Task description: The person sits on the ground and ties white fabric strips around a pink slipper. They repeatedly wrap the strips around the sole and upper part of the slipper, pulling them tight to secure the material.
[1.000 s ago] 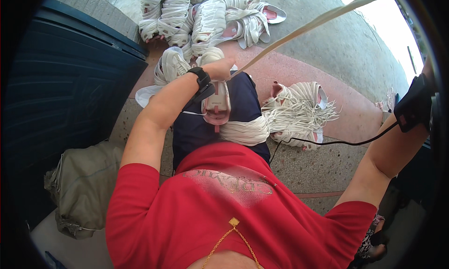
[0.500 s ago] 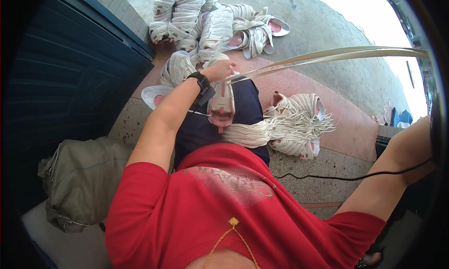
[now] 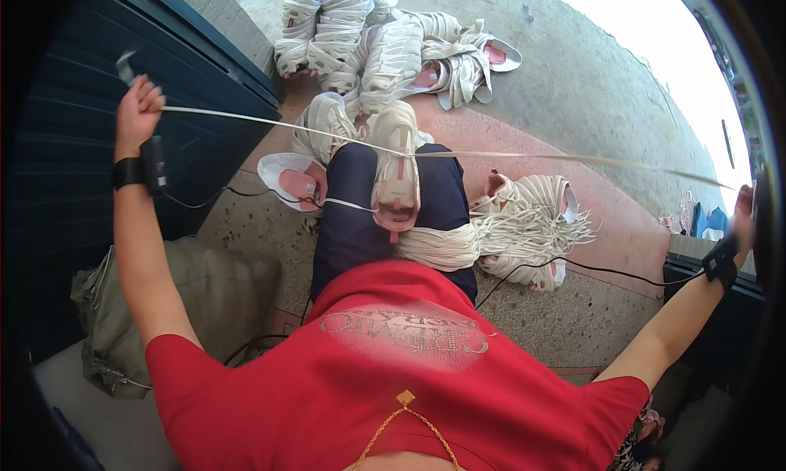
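A pale shoe upper (image 3: 397,164) with pink trim lies across my lap, between my knees. Out to the far left, my left hand (image 3: 139,110) is closed on a white shoelace (image 3: 246,115) that stretches taut to the upper. A small blurred grey piece (image 3: 124,66) sticks out above that fist; I cannot make out its kind. From the upper, another length of lace (image 3: 557,156) runs to the right edge, where my blurred right hand (image 3: 743,219) grips its end, partly cut off by the dark rim. A bundle of white laces (image 3: 440,246) lies over my right thigh.
Stacks of lace-wrapped shoe uppers (image 3: 393,61) stand on the floor ahead. More uppers with loose laces (image 3: 532,225) lie right of my legs. A white upper with a pink lining (image 3: 293,181) is by my left knee. A grey-green sack (image 3: 184,307) sits beside a dark blue door (image 3: 155,86).
My left hand has swung from above the upper out to the far left, drawing a lace with it. My right hand has come into view at the right edge. The lace strands have spread apart.
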`<action>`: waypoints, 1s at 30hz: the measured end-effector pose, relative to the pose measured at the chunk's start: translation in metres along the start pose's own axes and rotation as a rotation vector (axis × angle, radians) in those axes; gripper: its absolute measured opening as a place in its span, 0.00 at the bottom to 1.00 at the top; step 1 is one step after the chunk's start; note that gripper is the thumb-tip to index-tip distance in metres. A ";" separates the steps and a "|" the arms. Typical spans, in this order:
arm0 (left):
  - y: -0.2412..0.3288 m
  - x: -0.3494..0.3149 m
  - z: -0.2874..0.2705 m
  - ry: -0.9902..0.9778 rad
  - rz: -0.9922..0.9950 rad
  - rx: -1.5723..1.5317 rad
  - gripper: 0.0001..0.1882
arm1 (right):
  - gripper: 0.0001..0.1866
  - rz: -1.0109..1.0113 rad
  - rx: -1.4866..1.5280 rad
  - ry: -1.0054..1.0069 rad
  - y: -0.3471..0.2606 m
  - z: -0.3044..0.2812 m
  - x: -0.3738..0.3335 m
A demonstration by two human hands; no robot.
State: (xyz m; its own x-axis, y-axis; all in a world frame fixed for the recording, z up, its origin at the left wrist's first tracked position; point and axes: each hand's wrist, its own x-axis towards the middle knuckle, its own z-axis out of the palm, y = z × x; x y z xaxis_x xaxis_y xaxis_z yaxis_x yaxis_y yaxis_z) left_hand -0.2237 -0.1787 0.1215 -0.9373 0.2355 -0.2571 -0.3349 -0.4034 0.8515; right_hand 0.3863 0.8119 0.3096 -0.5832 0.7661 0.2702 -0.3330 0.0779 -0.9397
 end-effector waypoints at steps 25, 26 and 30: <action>-0.331 -0.081 0.127 -0.474 -0.001 1.127 0.13 | 0.11 -0.222 -1.065 -0.748 0.455 0.501 -0.381; -0.333 -0.082 0.124 -0.457 -0.004 1.132 0.12 | 0.11 -0.222 -1.075 -0.746 0.456 0.502 -0.381; -0.337 -0.085 0.116 -0.415 0.127 1.272 0.12 | 0.10 -0.237 -1.124 -0.773 0.457 0.506 -0.379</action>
State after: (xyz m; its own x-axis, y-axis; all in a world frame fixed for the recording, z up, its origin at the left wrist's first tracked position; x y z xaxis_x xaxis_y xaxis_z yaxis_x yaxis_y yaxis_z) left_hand -0.0193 0.0400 -0.0908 -0.7806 0.5981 -0.1816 0.2859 0.6000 0.7471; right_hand 0.0802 0.2348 -0.1160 -0.9786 0.1462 0.1449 0.0733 0.9054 -0.4182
